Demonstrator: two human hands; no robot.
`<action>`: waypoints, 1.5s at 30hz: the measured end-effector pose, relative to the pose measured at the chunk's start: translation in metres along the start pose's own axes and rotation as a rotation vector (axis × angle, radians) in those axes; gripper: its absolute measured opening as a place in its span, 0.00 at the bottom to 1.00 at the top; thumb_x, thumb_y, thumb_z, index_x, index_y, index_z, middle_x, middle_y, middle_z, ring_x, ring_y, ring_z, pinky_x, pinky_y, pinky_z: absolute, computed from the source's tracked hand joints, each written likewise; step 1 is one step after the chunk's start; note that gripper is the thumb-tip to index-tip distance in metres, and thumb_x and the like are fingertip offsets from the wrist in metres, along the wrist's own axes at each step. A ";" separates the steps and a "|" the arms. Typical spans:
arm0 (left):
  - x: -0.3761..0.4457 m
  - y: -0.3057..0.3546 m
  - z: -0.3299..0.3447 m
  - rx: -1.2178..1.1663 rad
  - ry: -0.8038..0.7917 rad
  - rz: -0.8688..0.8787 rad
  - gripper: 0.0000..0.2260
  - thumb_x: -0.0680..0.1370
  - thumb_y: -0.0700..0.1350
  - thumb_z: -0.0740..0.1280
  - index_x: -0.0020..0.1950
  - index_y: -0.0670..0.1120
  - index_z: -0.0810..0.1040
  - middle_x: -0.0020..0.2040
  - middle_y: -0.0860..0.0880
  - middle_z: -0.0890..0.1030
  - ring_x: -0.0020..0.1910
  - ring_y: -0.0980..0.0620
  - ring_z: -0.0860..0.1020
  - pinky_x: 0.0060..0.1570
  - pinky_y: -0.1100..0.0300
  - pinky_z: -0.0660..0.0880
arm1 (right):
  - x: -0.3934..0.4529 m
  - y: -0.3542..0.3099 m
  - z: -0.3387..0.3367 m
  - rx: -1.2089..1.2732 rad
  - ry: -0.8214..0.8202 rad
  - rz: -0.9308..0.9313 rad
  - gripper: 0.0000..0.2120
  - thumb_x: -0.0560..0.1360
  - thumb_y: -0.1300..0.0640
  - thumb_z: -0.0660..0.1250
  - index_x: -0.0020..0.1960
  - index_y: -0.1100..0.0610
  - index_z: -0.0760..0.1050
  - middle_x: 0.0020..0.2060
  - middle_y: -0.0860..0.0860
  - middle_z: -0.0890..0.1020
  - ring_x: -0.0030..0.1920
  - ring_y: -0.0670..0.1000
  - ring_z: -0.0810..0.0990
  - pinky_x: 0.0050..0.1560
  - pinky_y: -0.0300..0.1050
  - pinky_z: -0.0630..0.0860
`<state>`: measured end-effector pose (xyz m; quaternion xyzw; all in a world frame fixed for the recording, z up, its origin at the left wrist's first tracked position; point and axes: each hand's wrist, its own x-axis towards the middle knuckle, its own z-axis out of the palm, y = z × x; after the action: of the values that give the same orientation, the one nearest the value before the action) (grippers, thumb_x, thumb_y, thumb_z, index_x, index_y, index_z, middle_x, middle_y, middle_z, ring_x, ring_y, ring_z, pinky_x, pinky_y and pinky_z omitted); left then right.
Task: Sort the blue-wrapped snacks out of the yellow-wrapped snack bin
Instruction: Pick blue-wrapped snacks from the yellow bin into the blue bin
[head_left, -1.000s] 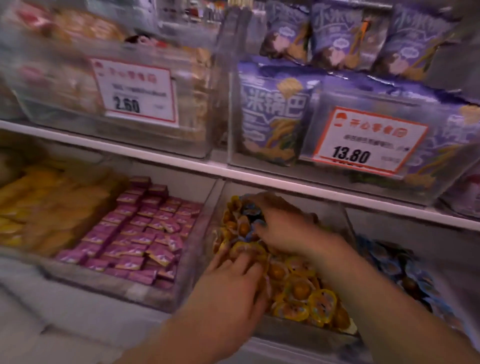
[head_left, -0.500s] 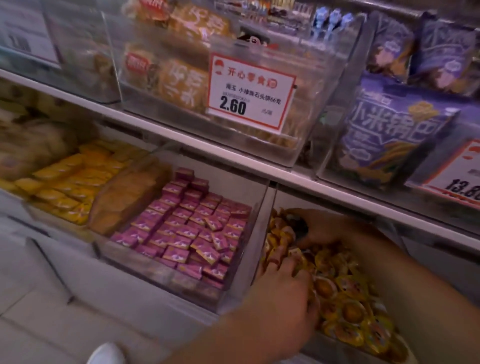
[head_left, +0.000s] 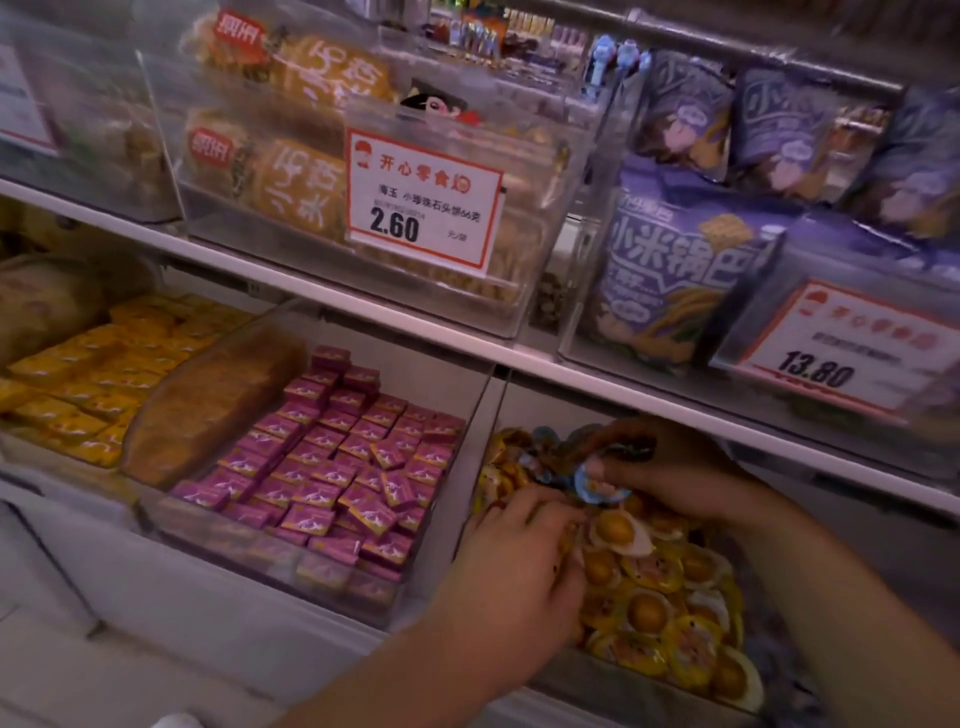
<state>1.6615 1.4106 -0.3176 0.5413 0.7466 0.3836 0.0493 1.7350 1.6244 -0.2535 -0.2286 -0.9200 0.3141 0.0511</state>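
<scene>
She's mid-pick. Her right hand (head_left: 670, 475) reaches deep into the yellow snack bin (head_left: 613, 675) under the shelf (head_left: 363, 312), fingers pinching a clutch of blue-wrapped snacks (head_left: 592, 483). Just nearer her, the left hand (head_left: 519, 566) lies knuckles-up, fingers curled into the yellow snacks (head_left: 649, 613); what it holds, I cannot tell. Next, I'd guess: lift the blue ones clear.

Yellow-rimmed snacks (head_left: 649, 608) fill the near right bin, blue-wrapped ones (head_left: 597, 480) on top; magenta packets (head_left: 337, 467) sit left, purple bags (head_left: 675, 275) far right.
</scene>
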 end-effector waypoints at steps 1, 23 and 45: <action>0.002 0.000 0.000 -0.022 0.034 -0.001 0.17 0.77 0.54 0.57 0.65 0.57 0.72 0.65 0.58 0.71 0.60 0.54 0.73 0.61 0.54 0.71 | -0.010 -0.003 -0.002 0.033 0.051 -0.004 0.10 0.72 0.49 0.75 0.48 0.34 0.81 0.45 0.35 0.84 0.46 0.36 0.82 0.46 0.30 0.76; 0.104 -0.027 0.047 0.660 -0.339 -0.105 0.27 0.74 0.60 0.53 0.73 0.59 0.67 0.73 0.46 0.66 0.67 0.39 0.69 0.65 0.44 0.63 | -0.072 0.011 0.036 -0.446 0.329 -0.046 0.10 0.77 0.49 0.61 0.58 0.49 0.72 0.52 0.50 0.75 0.48 0.54 0.79 0.42 0.49 0.77; 0.090 0.007 0.029 -0.261 -0.214 -0.274 0.12 0.72 0.49 0.75 0.52 0.49 0.78 0.48 0.53 0.82 0.48 0.56 0.80 0.46 0.67 0.75 | -0.070 0.014 0.032 -0.293 0.462 -0.047 0.12 0.72 0.50 0.68 0.55 0.46 0.75 0.48 0.47 0.82 0.48 0.51 0.81 0.45 0.45 0.78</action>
<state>1.6438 1.5021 -0.3029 0.4613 0.7478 0.4070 0.2498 1.7947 1.5848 -0.2838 -0.2779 -0.9246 0.1158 0.2334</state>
